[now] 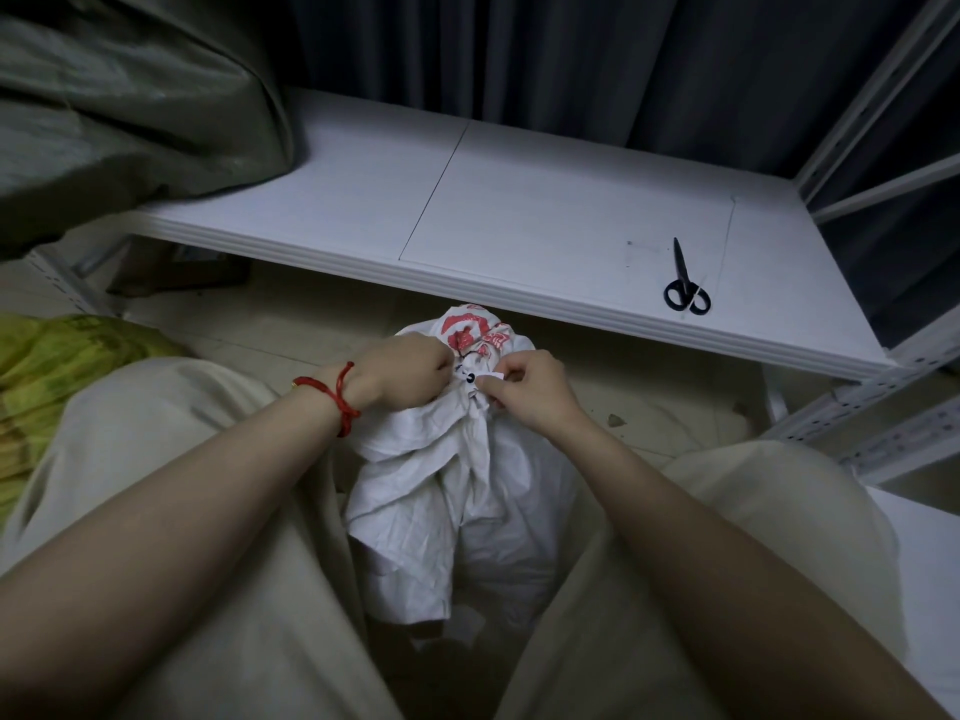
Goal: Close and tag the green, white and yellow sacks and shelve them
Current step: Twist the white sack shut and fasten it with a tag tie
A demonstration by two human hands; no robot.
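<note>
The white sack [457, 491] is standing on the floor [649, 402] between the person's 2 knees, just in front of the lower shelf [519, 210] of a white metal rack [878, 111]. Its mouth is bunched into a tight neck, with red printing showing on the cloth above the gather. The left hand [402, 374], wearing a red cord bracelet [332, 394] at the wrist, is clenching that neck from the left side, fingers curled into the cloth. The right hand [530, 389] is pinching a small white tag [491, 377] between thumb and fingertips right at the neck. The tag is lying against the gathered cloth, beside a black dot [470, 377] that is too small to identify. Both hands are touching the sack and almost meeting at the gather.

The green sack [119, 106] is sitting on the shelf at its left end, bulging over the front edge. The yellow sack [57, 366] is lying on the floor at the far left, partly hidden behind the person's left knee in pale trousers [208, 459]. 1 pair of black-handled scissors [684, 283] is lying on the shelf toward its right end — blades closed and pointing away from the person, well apart from the hands. A dark curtain [571, 59] is hanging behind the shelf.
</note>
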